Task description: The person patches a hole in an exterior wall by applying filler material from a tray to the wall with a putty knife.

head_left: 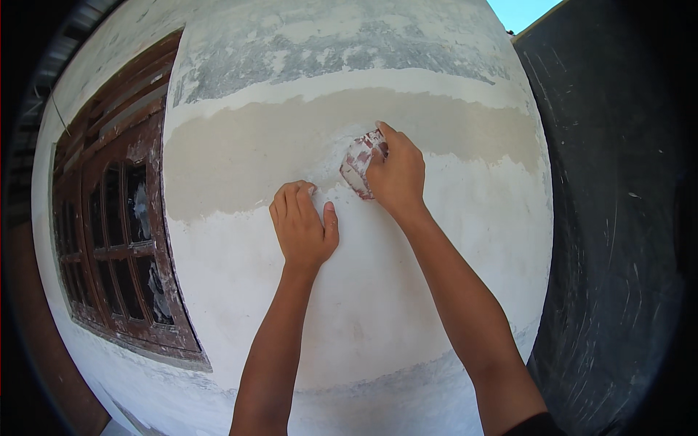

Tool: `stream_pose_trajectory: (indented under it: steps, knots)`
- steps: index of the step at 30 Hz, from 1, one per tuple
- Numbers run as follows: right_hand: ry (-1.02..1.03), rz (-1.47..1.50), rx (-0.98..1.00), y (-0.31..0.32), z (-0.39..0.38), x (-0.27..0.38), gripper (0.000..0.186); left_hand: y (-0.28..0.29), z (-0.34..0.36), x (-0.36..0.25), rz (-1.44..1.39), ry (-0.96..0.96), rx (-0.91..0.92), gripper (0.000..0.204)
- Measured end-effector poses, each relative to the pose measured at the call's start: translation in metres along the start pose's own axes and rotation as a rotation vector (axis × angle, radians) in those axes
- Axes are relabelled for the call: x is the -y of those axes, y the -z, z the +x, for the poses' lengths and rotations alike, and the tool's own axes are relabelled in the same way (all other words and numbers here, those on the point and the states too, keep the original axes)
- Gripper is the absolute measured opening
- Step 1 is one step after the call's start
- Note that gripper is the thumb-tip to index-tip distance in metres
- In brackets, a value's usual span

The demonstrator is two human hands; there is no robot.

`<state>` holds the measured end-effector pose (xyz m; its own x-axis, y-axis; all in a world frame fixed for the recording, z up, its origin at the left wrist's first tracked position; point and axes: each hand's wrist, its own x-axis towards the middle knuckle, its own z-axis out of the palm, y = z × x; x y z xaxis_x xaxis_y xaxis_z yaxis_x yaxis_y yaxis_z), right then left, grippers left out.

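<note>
My right hand [398, 173] grips a flat reddish-brown piece smeared with white [357, 166], its face close against the wall [349, 291]. The piece's exact kind is hard to make out. Around it, a pale, rough smear [338, 149] marks the greyish-beige band of filler [240, 156] that runs across the white surface. To the left and a little lower, my left hand [299, 224] is at the wall, fingers bent forward and thumb apart. A whitish spot shows at its index fingertip; no held thing is visible there.
A brown wooden window [120, 240] with dark panes and white smears is set in the wall at left. On the right stands a dark, scratched upright surface [611, 218]. Bare grey patches [291, 58] show higher on the wall.
</note>
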<state>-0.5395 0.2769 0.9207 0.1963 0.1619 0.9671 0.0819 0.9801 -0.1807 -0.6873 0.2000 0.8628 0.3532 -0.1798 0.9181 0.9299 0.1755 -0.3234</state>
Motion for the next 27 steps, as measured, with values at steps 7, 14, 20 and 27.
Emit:
stream_pose_trajectory:
  steps: [7,14,20,27]
  knots:
    - [0.017,0.177,-0.068,0.002,-0.003,-0.011,0.044,-0.002,-0.002,-0.001,0.014,-0.030,-0.005,0.033]
    - [-0.091,0.025,-0.283,0.013,0.010,-0.023,0.048,0.001,-0.001,0.000,0.029,-0.029,0.002,0.031]
    - [-0.184,-0.064,-0.229,0.018,0.019,-0.036,0.049,-0.001,0.000,-0.003,0.038,-0.027,0.007,0.031]
    - [-0.018,-0.043,-0.015,0.005,0.014,-0.028,0.048,-0.001,-0.001,-0.001,0.054,-0.028,0.013,0.031]
